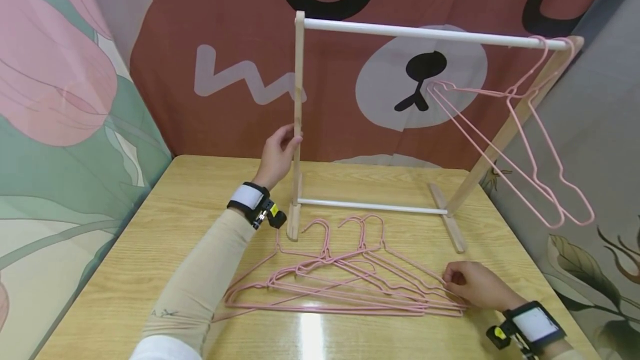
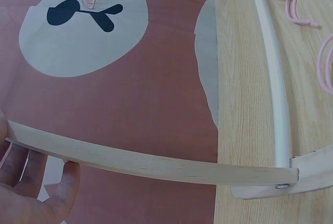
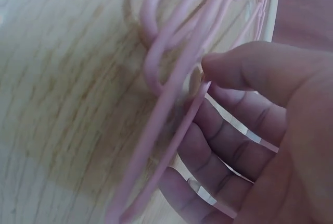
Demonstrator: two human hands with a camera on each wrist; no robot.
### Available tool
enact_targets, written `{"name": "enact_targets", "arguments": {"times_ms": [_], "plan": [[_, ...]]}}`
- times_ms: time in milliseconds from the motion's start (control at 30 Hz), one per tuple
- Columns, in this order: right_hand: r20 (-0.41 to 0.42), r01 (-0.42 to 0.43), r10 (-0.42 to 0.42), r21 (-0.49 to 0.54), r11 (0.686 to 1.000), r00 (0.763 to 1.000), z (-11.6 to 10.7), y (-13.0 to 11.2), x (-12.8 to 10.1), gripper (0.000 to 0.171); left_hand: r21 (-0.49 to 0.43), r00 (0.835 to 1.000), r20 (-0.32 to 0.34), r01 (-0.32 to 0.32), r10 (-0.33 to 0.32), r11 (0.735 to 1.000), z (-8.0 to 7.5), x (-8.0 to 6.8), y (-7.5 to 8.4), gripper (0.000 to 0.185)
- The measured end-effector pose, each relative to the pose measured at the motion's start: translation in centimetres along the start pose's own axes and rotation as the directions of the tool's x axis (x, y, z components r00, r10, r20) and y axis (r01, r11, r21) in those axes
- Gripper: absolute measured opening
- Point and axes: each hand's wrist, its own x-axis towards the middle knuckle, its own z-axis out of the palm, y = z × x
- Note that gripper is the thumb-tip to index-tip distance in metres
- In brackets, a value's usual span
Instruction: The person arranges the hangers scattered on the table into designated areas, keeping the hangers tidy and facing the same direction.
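Pile of thin pink wire hangers (image 1: 345, 279) flat on wooden worktop (image 1: 150, 249), 6 o'clock of wooden rack. Right hand (image 1: 475, 285) pinching one hanger's shoulder end, 3 o'clock side. Left hand (image 1: 277, 154) gripping rack's left wooden upright (image 1: 298, 126). Probably light, springy, tangle-prone; best taken near hook neck.

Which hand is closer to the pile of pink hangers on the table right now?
Right. The right hand pinches the pile of pink hangers at its right end; the left hand is up on the rack's left post, above the pile.
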Motion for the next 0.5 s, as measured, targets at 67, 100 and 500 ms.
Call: {"name": "enact_targets", "arguments": {"times_ms": [67,100,500], "plan": [[0.006,0.01,-0.01,0.014,1.0,1.0,-0.08,0.21,-0.05,0.011,-0.001,1.0,-0.001,0.001,-0.001,1.0,0.03,0.0,-0.01,0.036],[0.007,0.019,-0.019,0.022,1.0,1.0,-0.15,0.31,-0.06,0.009,0.001,1.0,-0.001,0.002,-0.002,1.0,0.04,-0.01,0.0,0.036],[-0.008,0.113,-0.113,0.147,0.983,0.994,-0.74,0.85,-0.54,0.022,0.006,1.0,-0.007,-0.003,0.003,1.0,0.08,0.02,0.04,0.035]]}}
